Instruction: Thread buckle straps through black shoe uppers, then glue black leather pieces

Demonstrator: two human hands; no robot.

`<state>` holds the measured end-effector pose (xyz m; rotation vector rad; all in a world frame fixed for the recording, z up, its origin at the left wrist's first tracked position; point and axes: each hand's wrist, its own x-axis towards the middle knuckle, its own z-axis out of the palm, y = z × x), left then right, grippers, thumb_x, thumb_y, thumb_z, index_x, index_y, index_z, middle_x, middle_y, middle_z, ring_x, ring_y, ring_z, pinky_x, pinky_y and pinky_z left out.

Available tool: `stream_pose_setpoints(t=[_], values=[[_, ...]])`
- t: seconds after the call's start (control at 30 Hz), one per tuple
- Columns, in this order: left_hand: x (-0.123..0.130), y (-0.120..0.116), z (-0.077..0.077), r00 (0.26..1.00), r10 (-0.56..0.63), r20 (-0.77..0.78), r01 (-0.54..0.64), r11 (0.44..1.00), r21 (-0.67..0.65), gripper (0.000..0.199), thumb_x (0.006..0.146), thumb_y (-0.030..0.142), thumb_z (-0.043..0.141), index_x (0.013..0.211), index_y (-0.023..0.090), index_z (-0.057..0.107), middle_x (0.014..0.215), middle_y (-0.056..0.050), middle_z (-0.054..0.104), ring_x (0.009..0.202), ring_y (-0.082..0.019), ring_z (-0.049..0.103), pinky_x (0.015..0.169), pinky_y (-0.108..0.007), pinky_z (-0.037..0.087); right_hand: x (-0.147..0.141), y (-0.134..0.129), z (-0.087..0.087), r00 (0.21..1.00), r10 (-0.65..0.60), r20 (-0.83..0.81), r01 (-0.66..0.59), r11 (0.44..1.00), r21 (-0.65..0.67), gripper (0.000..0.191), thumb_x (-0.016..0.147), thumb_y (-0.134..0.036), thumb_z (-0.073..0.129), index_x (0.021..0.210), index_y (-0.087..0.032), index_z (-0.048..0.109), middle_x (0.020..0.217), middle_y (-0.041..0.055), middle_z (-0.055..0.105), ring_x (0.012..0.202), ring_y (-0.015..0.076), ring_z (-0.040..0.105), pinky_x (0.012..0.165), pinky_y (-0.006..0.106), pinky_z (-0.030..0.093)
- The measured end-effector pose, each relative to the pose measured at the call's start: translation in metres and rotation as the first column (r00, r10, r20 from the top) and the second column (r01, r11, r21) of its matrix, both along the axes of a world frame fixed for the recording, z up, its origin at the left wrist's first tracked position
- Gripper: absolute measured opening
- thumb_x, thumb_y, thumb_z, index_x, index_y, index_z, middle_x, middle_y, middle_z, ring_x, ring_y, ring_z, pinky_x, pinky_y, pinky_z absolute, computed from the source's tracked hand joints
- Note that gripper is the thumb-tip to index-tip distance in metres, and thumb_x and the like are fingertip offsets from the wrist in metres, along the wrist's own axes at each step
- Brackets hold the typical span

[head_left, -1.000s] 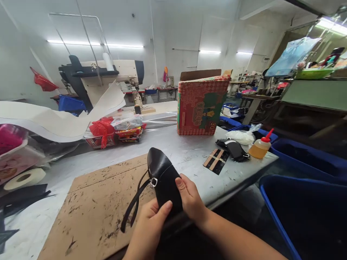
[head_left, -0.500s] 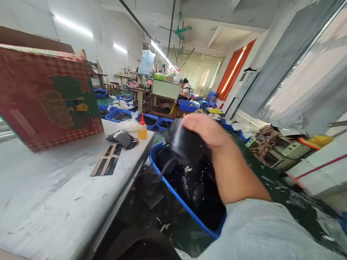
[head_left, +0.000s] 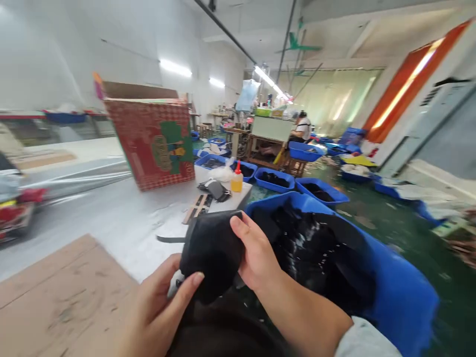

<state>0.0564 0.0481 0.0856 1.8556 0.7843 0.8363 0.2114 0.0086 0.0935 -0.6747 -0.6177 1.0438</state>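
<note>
A black leather-like piece (head_left: 213, 253) with a thin strap sticking out to the left is held up in front of me, beside the table edge. My right hand (head_left: 256, 248) grips its upper right edge, thumb on the near face and fingers hidden behind. At its lower left, my left hand (head_left: 167, 292) is closed on the piece, with the thumb pressed on the front. To the right stands a large blue bin (head_left: 401, 277) holding several glossy black pieces (head_left: 312, 243) like it.
On the white table (head_left: 148, 223) are a brown board (head_left: 67, 297), a red carton (head_left: 156, 144), a glue bottle (head_left: 236, 179) with a red tip, and a stack of dark pieces (head_left: 214, 190). More blue bins (head_left: 275, 179) line the floor. A person (head_left: 303, 126) sits further back.
My right hand has brought the black piece from above the bin leftward to the table side. My left hand has come into view and taken hold of it. The view has turned left.
</note>
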Motion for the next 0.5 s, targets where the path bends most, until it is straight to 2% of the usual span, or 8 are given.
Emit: stream_pose_setpoints(t=[0.07, 0.1, 0.17, 0.2, 0.3, 0.4, 0.5], values=[[-0.006, 0.000, 0.012, 0.999, -0.048, -0.016, 0.047, 0.997, -0.054, 0.023, 0.078, 0.044, 0.057, 0.082, 0.025, 0.067, 0.077, 0.000, 0.068, 0.073, -0.020, 0.061, 0.068, -0.024, 0.050, -0.013, 0.001, -0.005, 0.979, 0.144, -0.147, -0.153, 0.987, -0.053, 0.037, 0.066, -0.049, 0.069, 0.088, -0.020, 0.062, 0.081, 0.0032, 0.068, 0.084, 0.0233, 0.063, 0.074, 0.034, 0.050], [-0.009, 0.000, 0.015, 0.996, -0.078, -0.031, 0.076, 0.994, -0.075, 0.023, 0.078, 0.044, 0.057, 0.077, 0.023, 0.068, 0.074, -0.001, 0.067, 0.070, -0.020, 0.061, 0.066, -0.024, 0.050, -0.015, 0.001, -0.007, 0.947, 0.250, -0.201, -0.271, 0.959, -0.083, 0.040, 0.065, -0.052, 0.069, 0.085, -0.019, 0.063, 0.081, 0.0049, 0.068, 0.087, 0.0251, 0.063, 0.075, 0.035, 0.050], [-0.015, -0.002, 0.018, 0.991, -0.115, -0.064, 0.107, 0.987, -0.119, 0.025, 0.076, 0.043, 0.058, 0.071, 0.021, 0.068, 0.069, -0.001, 0.067, 0.067, -0.020, 0.060, 0.062, -0.024, 0.049, -0.016, 0.000, -0.009, 0.855, 0.436, -0.280, -0.486, 0.863, -0.139, 0.041, 0.062, -0.054, 0.069, 0.077, -0.016, 0.064, 0.080, 0.0078, 0.069, 0.089, 0.0281, 0.062, 0.077, 0.038, 0.050], [-0.017, -0.003, 0.017, 0.989, -0.127, -0.076, 0.115, 0.982, -0.149, 0.027, 0.076, 0.043, 0.058, 0.069, 0.020, 0.067, 0.068, -0.002, 0.067, 0.067, -0.021, 0.060, 0.060, -0.023, 0.048, -0.015, -0.001, -0.009, 0.819, 0.484, -0.307, -0.546, 0.822, -0.160, 0.039, 0.062, -0.053, 0.069, 0.074, -0.015, 0.064, 0.079, 0.0084, 0.069, 0.090, 0.0287, 0.063, 0.079, 0.039, 0.050], [-0.020, -0.007, 0.012, 0.986, -0.144, -0.080, 0.124, 0.968, -0.217, 0.031, 0.077, 0.045, 0.055, 0.067, 0.018, 0.067, 0.067, -0.003, 0.066, 0.065, -0.020, 0.059, 0.059, -0.024, 0.048, -0.008, -0.003, -0.009, 0.781, 0.516, -0.353, -0.602, 0.771, -0.206, 0.033, 0.066, -0.048, 0.066, 0.069, -0.015, 0.063, 0.075, 0.0084, 0.069, 0.090, 0.0286, 0.063, 0.083, 0.041, 0.048], [-0.021, -0.009, 0.007, 0.987, -0.135, -0.088, 0.114, 0.970, -0.216, 0.032, 0.076, 0.047, 0.056, 0.068, 0.018, 0.067, 0.067, -0.003, 0.065, 0.065, -0.019, 0.059, 0.063, -0.024, 0.049, -0.001, -0.006, -0.009, 0.750, 0.527, -0.400, -0.636, 0.741, -0.217, 0.032, 0.069, -0.047, 0.063, 0.069, -0.015, 0.060, 0.076, 0.0093, 0.069, 0.092, 0.0288, 0.063, 0.086, 0.044, 0.047], [-0.018, -0.011, 0.004, 0.986, -0.081, -0.145, 0.049, 0.976, -0.212, 0.039, 0.074, 0.053, 0.056, 0.062, 0.017, 0.065, 0.057, -0.002, 0.062, 0.057, -0.017, 0.056, 0.054, -0.022, 0.047, 0.001, -0.009, -0.008, 0.738, 0.485, -0.469, -0.627, 0.750, -0.212, 0.029, 0.071, -0.044, 0.061, 0.073, -0.015, 0.060, 0.080, 0.0099, 0.069, 0.094, 0.0284, 0.063, 0.087, 0.045, 0.046]])
